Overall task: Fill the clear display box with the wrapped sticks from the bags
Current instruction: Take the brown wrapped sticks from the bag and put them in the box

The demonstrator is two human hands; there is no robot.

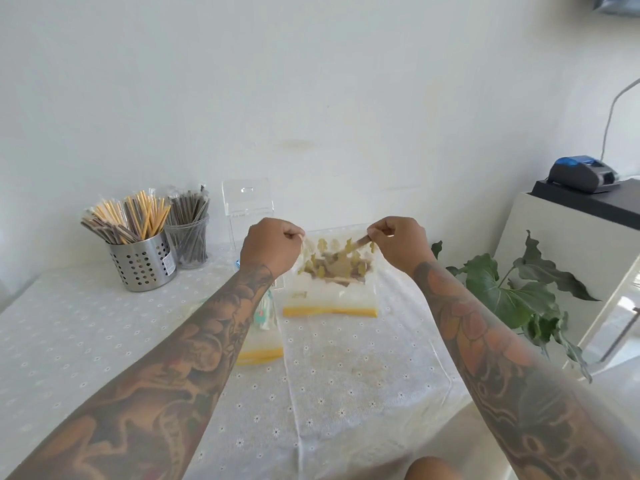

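Sticks (341,268) in brown wrappers sit inside a clear bag (330,289) printed with yellow shapes and edged by a yellow strip along its bottom — the bag is held up above the table (104,341) with its lower edge near the cloth. Nearest the camera, two tattooed forearms reach forward over the white dotted tablecloth. Under the left forearm lies a second bag (263,337) with the same yellow strip, flat on the table and partly hidden. Further out, the left hand (272,245) has its fingers curled in, pinching the top left corner of the raised bag, and the right hand (398,242) pinches the top right corner — the bag's mouth is stretched between them. Behind the hands stands the clear display box (247,206), upright against the wall; what it holds cannot be made out. To its left a clear cup (188,242) holds dark wrapped sticks, and beside that a perforated metal pot (142,263) holds yellow and brown ones. At the right, a green plant (512,289) sits beside a white cabinet (568,237).
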